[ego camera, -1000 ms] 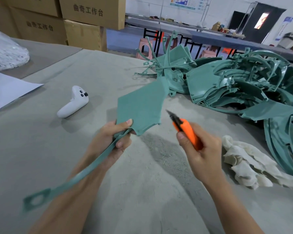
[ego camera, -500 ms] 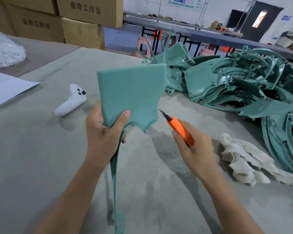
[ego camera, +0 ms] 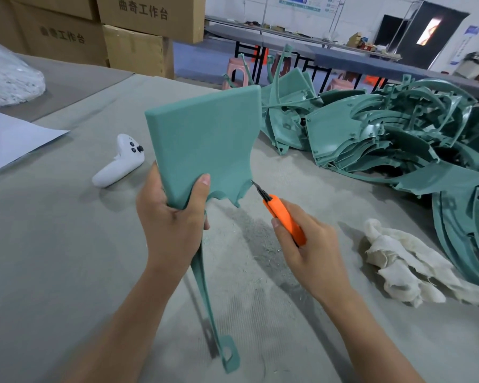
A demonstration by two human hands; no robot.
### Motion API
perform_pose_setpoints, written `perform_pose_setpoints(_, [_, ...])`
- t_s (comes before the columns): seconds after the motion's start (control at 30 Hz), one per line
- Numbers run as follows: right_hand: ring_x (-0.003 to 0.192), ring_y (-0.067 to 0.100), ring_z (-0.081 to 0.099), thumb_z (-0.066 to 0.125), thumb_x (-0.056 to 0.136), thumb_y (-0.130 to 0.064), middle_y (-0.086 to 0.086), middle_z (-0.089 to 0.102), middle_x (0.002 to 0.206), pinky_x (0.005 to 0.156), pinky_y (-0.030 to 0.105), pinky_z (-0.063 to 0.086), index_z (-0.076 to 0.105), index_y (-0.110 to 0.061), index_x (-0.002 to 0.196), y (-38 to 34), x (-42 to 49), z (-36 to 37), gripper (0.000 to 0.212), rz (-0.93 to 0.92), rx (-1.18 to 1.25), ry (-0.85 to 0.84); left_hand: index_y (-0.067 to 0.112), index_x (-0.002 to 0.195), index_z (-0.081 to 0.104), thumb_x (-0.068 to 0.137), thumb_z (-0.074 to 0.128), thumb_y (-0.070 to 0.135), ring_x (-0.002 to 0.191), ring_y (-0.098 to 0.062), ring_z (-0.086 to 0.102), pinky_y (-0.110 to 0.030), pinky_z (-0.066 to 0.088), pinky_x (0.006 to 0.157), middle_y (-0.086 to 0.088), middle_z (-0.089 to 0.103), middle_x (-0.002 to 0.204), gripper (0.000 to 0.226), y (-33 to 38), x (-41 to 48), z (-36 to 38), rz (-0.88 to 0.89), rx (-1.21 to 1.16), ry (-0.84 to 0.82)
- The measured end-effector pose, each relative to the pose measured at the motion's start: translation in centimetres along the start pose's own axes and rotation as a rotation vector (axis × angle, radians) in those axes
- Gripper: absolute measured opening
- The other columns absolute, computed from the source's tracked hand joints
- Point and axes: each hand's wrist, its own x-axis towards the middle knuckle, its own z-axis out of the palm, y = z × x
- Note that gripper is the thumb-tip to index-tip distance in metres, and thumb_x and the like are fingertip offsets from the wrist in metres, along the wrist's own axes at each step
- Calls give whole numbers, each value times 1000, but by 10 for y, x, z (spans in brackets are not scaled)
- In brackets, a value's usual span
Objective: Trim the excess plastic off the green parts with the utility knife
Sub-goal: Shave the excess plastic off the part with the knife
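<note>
Left hand (ego camera: 172, 228) grips upright green part (ego camera: 205, 145); right hand (ego camera: 307, 244) grips utility knife (ego camera: 282, 214), blade tip touching its lower edge.

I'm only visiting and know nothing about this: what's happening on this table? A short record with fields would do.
left hand: grips the green part, held upright, thumb on its face
right hand: holds the orange knife
blade: tip at the part's jagged lower right edge
pile: more green parts, on the table to the right
rag: white, on the table beside the right hand
controller: white, left of the part
</note>
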Motion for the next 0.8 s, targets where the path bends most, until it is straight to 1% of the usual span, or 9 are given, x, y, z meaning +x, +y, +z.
perform_pose_setpoints(0.13, [59, 1, 44, 57, 96, -22, -10, 59, 78, 57, 12, 33, 62, -20, 128, -3, -3, 2, 33, -25, -27, 21, 30, 87, 53, 86, 65, 10, 32, -16, 45, -23, 39, 35, 11, 62, 74, 24, -1, -1, 2, -32, -8, -7])
perform_pose_setpoints(0.2, [58, 5, 43, 57, 95, -22, -9, 59, 77, 56, 17, 35, 62, -18, 127, -5, -1, 3, 32, -20, -37, 48, 28, 88, 53, 86, 65, 8, 32, -17, 45, -22, 39, 36, 10, 62, 74, 23, -2, -2, 2, -35, -15, -7])
perform_pose_setpoints(0.3, [59, 8, 45, 58, 94, -20, -10, 58, 77, 56, 17, 36, 63, -20, 127, -7, -3, 4, 33, -34, -19, 9, 26, 88, 53, 86, 65, 8, 33, -18, 45, -23, 39, 35, 9, 62, 73, 21, -4, -1, 1, -35, -5, 2])
perform_pose_setpoints(0.37, [58, 10, 48, 59, 93, -19, -7, 59, 76, 55, 20, 39, 63, -23, 127, -7, -4, 3, 34, -55, -5, -20, 26, 88, 53, 86, 65, 9, 33, -19, 45, -24, 39, 35, 9, 62, 72, 21, -4, -1, 1, -37, 6, 9])
perform_pose_setpoints(0.5, [59, 11, 48, 61, 92, -17, -4, 62, 75, 55, 16, 37, 64, -21, 124, -4, 2, -1, 32, -48, -36, 72, 27, 88, 53, 87, 65, 8, 33, -18, 44, -24, 39, 35, 10, 62, 72, 23, -4, 0, 0, -37, -11, 1])
perform_pose_setpoints(0.67, [57, 13, 50, 61, 91, -16, -2, 62, 74, 54, 28, 43, 63, -24, 126, -4, -3, 1, 37, -65, -27, -18, 30, 87, 54, 87, 65, 7, 34, -18, 44, -24, 39, 35, 10, 62, 71, 25, -5, 0, -1, -40, -13, 0])
perform_pose_setpoints(0.8, [58, 13, 49, 62, 92, -16, -1, 63, 75, 54, 27, 41, 64, -22, 125, -1, 2, -2, 34, -44, -41, 34, 28, 88, 54, 87, 65, 7, 34, -17, 44, -23, 39, 35, 11, 62, 73, 24, -6, -1, 0, -41, -28, -6])
